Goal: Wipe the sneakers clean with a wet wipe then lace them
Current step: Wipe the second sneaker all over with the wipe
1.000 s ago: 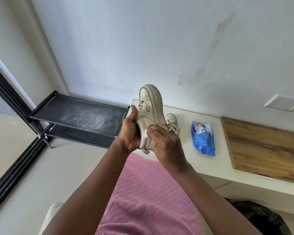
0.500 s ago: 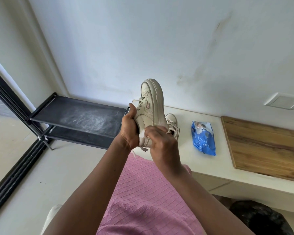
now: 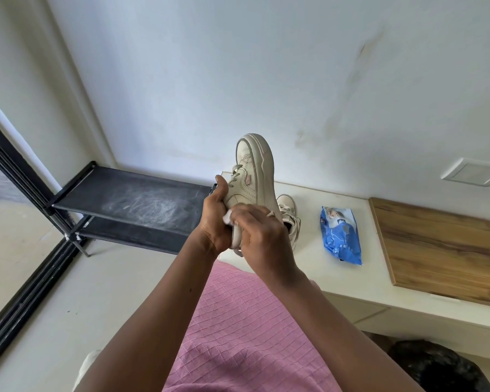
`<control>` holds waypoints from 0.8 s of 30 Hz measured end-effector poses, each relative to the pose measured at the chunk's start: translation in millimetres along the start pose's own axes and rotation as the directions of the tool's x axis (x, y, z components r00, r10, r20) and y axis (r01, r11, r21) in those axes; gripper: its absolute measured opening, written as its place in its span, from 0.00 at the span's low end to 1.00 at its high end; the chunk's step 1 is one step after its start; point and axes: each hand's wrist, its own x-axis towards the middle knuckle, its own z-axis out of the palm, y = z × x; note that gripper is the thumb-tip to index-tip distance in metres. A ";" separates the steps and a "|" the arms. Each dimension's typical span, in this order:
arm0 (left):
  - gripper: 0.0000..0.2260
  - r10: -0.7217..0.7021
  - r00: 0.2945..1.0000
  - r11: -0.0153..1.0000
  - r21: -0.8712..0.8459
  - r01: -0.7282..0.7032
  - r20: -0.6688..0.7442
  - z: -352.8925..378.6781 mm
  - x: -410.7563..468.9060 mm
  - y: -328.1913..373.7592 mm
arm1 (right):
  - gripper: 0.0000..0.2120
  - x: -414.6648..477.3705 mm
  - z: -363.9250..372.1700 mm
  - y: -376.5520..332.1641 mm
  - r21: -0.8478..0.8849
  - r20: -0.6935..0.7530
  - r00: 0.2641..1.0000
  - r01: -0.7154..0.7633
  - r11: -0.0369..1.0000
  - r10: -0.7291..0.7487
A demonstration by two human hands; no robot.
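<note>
- Cream leather sneaker (image 3: 253, 176) held up in the air in front of me, above the near left corner of the white counter (image 3: 309, 267); long axis close to upright, toe at the top, heel down inside my hands, sole edge facing right.
- My left hand (image 3: 214, 222) is wrapped round the heel end from the left, thumb lying up along the laced side.
- My right hand (image 3: 262, 239) is curled over the lower right side of the shoe, fingers pressing a white wet wipe (image 3: 227, 217) against the upper; only a small corner of the wipe shows between the two hands.
- Second sneaker (image 3: 287, 210) rests on the counter just behind the held one, largely hidden by it.
- Blue wipes packet (image 3: 340, 234) lies flat on the counter, right of the second sneaker and apart from it.
- Wooden board (image 3: 441, 250) lies on the counter, right of the packet.
</note>
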 end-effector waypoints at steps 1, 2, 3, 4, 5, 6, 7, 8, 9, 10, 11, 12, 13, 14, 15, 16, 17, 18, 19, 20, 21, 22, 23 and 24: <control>0.32 0.021 1.000 1.000 -0.017 -0.022 -0.011 -0.3 1.0 1.0 | 0.09 -6.9 -1.2 0.6 -0.005 0.024 0.999 0.028 1.000 -0.028; 0.32 0.033 0.999 0.999 -0.030 -0.033 -0.021 0.0 0.7 1.7 | 0.09 -13.3 -3.1 0.6 -0.022 0.031 0.999 0.041 0.999 -0.040; 0.32 0.035 0.999 0.998 -0.044 -0.036 -0.031 0.4 -0.3 2.7 | 0.09 -18.5 -4.2 0.7 -0.039 0.014 0.999 0.038 0.998 -0.038; 0.32 0.033 0.999 0.998 -0.056 -0.035 -0.034 0.7 -1.1 3.3 | 0.10 -21.1 -5.3 0.6 -0.052 -0.020 1.000 0.018 0.998 -0.020; 0.33 0.031 0.999 0.997 -0.065 -0.033 -0.029 1.2 -2.1 3.7 | 0.10 -21.0 -5.9 1.3 -0.061 -0.061 0.998 -0.016 0.998 0.013; 0.33 0.030 0.999 0.997 -0.064 -0.032 -0.019 1.6 -3.1 3.6 | 0.10 -18.4 -6.4 2.4 -0.071 -0.100 0.993 -0.064 0.995 0.057; 0.33 0.031 0.999 0.998 -0.057 -0.032 -0.009 2.4 -3.9 2.8 | 0.09 -13.8 -6.7 4.6 -0.081 -0.136 0.985 -0.119 0.990 0.107; 0.33 0.034 0.999 0.998 -0.047 -0.034 -0.001 3.4 -4.5 1.7 | 0.07 -7.2 -7.3 6.9 -0.083 -0.163 0.973 -0.178 0.980 0.163; 0.32 0.039 0.999 0.999 -0.036 -0.039 0.002 5.0 -5.3 0.3 | 0.07 1.1 -8.1 9.2 -0.080 -0.181 0.959 -0.237 0.968 0.220; 0.32 0.044 0.999 0.999 -0.027 -0.044 0.006 6.6 -6.3 -1.5 | 0.06 10.1 -8.8 11.3 -0.074 -0.187 0.943 -0.293 0.953 0.275; 0.31 0.046 0.999 0.999 -0.020 -0.046 0.012 7.8 -7.1 -3.1 | 0.06 19.4 -9.4 13.6 -0.068 -0.192 0.927 -0.340 0.938 0.322; 0.30 0.047 0.999 0.999 -0.012 -0.047 0.019 8.9 -7.9 -4.6 | 0.05 28.8 -10.4 16.0 -0.065 -0.201 0.910 -0.381 0.922 0.362; 0.29 0.046 0.999 0.999 -0.002 -0.046 0.023 10.2 -9.1 -5.9 | 0.04 37.1 -10.8 19.3 -0.061 -0.210 0.892 -0.421 0.905 0.400; 0.29 0.045 0.999 0.999 0.004 -0.045 0.026 11.1 -9.8 -7.2 | 0.04 44.7 -11.7 22.1 -0.055 -0.209 0.871 -0.464 0.884 0.444; 0.29 0.044 0.999 0.999 0.005 -0.045 0.029 11.4 -10.3 -8.3 | 0.05 50.8 -12.1 25.2 -0.047 -0.196 0.851 -0.505 0.862 0.488; 0.29 0.045 0.998 0.999 0.002 -0.045 0.033 11.7 -10.2 -9.5 | 0.05 55.8 -12.8 27.7 -0.041 -0.179 0.832 -0.539 0.841 0.525; 0.29 0.045 0.998 0.999 -0.003 -0.045 0.035 11.4 -9.9 -10.4 | 0.05 59.2 -13.3 30.0 -0.043 -0.163 0.819 -0.562 0.826 0.550; 0.29 0.046 0.998 0.999 -0.006 -0.045 0.037 10.9 -9.1 -11.2 | 0.05 60.4 -13.3 31.7 -0.062 -0.141 0.812 -0.578 0.814 0.566; 0.29 0.045 0.998 0.999 -0.007 -0.045 0.035 10.4 -8.3 -11.6 | 0.05 59.8 -13.0 32.3 -0.091 -0.113 0.811 -0.584 0.807 0.574; 0.29 0.044 0.999 0.999 -0.009 -0.044 0.030 9.8 -8.0 -11.3 | 0.05 57.6 -12.9 31.5 -0.120 -0.080 0.808 -0.589 0.799 0.584; 0.29 0.044 0.999 0.999 -0.014 -0.043 0.024 9.0 -7.6 -11.1 | 0.05 54.2 -13.1 30.2 -0.135 -0.048 0.802 -0.596 0.792 0.595; 0.30 0.048 0.999 0.999 -0.021 -0.047 0.018 7.7 -6.8 -10.0 | 0.05 50.7 -14.1 27.9 -0.128 -0.020 0.794 -0.605 0.786 0.608; 0.30 0.052 0.999 0.998 -0.030 -0.052 0.013 6.8 -6.4 -9.7 | 0.06 46.0 -15.8 25.5 -0.112 0.012 0.782 -0.618 0.778 0.623; 0.30 0.059 0.998 0.998 -0.036 -0.059 0.004 5.5 -5.6 -9.1 | 0.06 41.4 -17.6 22.7 -0.104 0.047 0.772 -0.627 0.772 0.633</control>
